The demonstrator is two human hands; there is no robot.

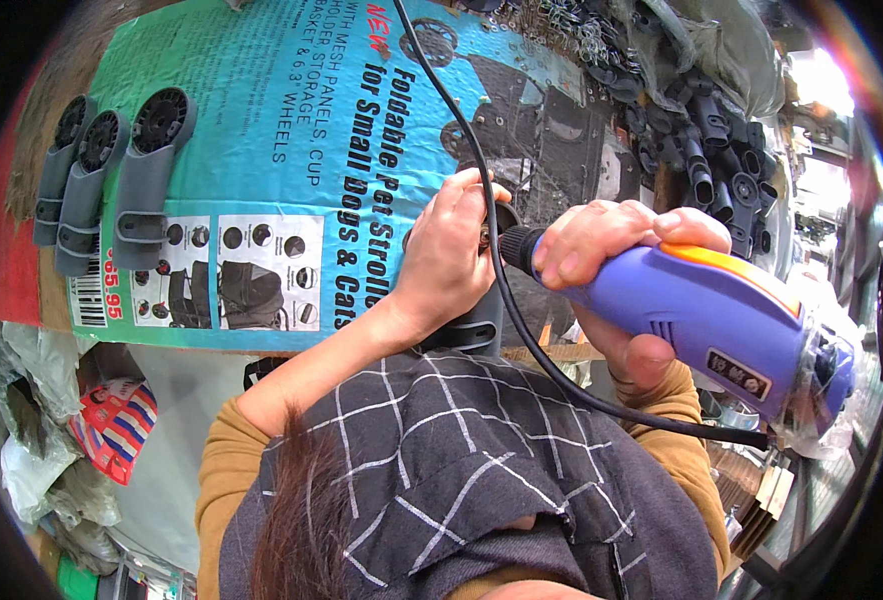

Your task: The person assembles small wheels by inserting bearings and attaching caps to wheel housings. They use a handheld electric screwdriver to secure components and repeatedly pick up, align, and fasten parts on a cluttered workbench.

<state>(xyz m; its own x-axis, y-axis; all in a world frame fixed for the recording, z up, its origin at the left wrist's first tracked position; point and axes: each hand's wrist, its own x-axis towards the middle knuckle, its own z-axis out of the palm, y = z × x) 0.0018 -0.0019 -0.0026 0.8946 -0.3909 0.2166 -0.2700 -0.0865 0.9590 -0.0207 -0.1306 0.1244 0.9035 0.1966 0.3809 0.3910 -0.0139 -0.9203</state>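
My right hand is wrapped round a purple-blue electric screwdriver with an orange strip. The tool lies nearly level, its black nose pointing left toward my left hand. That hand is closed on a grey plastic part, pressing it on the printed cardboard. The driver's nose meets the part's round end beside my fingers; the bit's tip and any screw are hidden. A black power cord hangs down across the work, passing in front of the part, and runs to the driver's rear.
Several similar grey parts with round hub ends lie at the board's left. Black plastic fittings are heaped at the right, near small metal pieces at the back. Plastic bags and a striped red package sit lower left.
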